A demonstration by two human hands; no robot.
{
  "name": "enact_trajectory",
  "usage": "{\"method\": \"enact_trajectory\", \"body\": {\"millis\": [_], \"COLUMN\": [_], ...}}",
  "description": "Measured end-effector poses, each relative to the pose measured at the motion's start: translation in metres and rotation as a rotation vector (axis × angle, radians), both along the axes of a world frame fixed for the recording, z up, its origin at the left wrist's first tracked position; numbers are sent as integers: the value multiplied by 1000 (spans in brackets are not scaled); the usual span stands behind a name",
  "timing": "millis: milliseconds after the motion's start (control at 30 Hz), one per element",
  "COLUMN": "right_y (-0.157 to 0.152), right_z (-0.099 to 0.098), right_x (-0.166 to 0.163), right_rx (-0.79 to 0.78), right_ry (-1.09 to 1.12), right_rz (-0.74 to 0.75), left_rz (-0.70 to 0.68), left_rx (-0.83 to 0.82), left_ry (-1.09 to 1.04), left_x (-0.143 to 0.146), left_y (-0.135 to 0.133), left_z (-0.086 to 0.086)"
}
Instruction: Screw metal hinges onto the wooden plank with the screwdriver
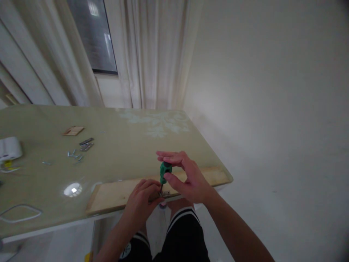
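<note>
A screwdriver with a green handle [165, 170] stands nearly upright, with my right hand [188, 176] closed around it. My thumb is at the side of the handle and my fingers reach over its dark top end. Its tip points down at a small metal piece [167, 194], perhaps a hinge, on the near edge of a long wooden board [109, 196]. Beside the tip, my left hand [143, 198] grips the board's edge, fingers above and thumb lower down. Whether it also pinches a screw is hidden.
The board lies along the near edge of a greenish table [122, 145]. Left of it are several loose screws [73, 155], metal hinges [86, 144], a small wooden piece [73, 130], a white device [10, 148] and a white cable loop [21, 214]. A wall [272, 109] rises at right.
</note>
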State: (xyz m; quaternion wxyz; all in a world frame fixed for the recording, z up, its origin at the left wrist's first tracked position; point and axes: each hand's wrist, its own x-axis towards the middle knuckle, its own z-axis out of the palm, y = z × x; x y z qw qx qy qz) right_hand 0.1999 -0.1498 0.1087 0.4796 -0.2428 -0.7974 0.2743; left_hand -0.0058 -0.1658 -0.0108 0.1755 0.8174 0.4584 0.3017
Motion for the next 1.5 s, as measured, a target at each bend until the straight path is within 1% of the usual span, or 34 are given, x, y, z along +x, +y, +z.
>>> {"method": "enact_trajectory", "body": {"millis": [67,100,133,200,267,300,333,367,400,500,567,600,633,733,767,800,833,900,1000,1067,1100,1167,1233,1300,1333,1400,1500], "right_y": [-1,-1,1,4,7,7,6,4,1,-8,-11,-12,-12,-8,-7,-6,-6,-8,-10,-10,-9,-7,-6,-6,-6,-6,-2], "right_z": [9,12,12,7,-1,-4,-6,-6,-5,2,1,-2,-6,-24,-28,-29,-28,-18,6,17,19,19,17,19,24,38,68], "right_x": [4,4,3,-2,-8,-10,-11,-11,-9,-3,-2,-4,-6,-15,-16,-16,-14,-7,5,10,10,10,8,8,9,13,17], "right_rx": [-116,-132,-115,-4,127,168,185,183,164,56,12,17,40,139,155,154,128,21,-139,-164,-147,-65,57,159,201,283,395], "right_ry": [-30,-48,-69,-73,-27,-7,-5,-22,-53,-128,-117,-86,-37,142,182,195,179,90,-46,-89,-102,-111,-119,-201,-289,-554,-955], "right_rz": [95,116,113,22,-124,-181,-207,-195,-151,46,117,109,69,-129,-170,-175,-147,-34,121,168,170,117,7,-103,-134,-123,27], "left_rz": [7,22,35,54,58,62,72,82,88,98,114,125,133,137,139,140,141,136,122,117,117,125,135,134,130,123,123], "left_rx": [61,103,143,194,201,200,203,210,221,263,278,281,283,269,259,247,234,218,219,225,221,203,184,172,167,165,175], "left_ry": [45,77,113,177,215,227,240,253,267,294,291,287,283,284,289,294,301,311,314,309,306,301,292,282,279,282,295], "left_x": [-1,-2,-2,-3,-3,-3,-2,-2,-1,2,4,4,5,4,4,4,4,3,2,2,2,2,3,3,3,3,3], "left_y": [0,0,0,0,0,-1,-3,-5,-7,-16,-20,-21,-22,-21,-20,-19,-18,-17,-15,-15,-15,-15,-16,-16,-15,-15,-14], "left_z": [-3,-5,-7,-9,-9,-8,-7,-6,-5,-1,1,2,2,3,3,3,2,2,1,0,0,0,1,2,3,4,5]}}
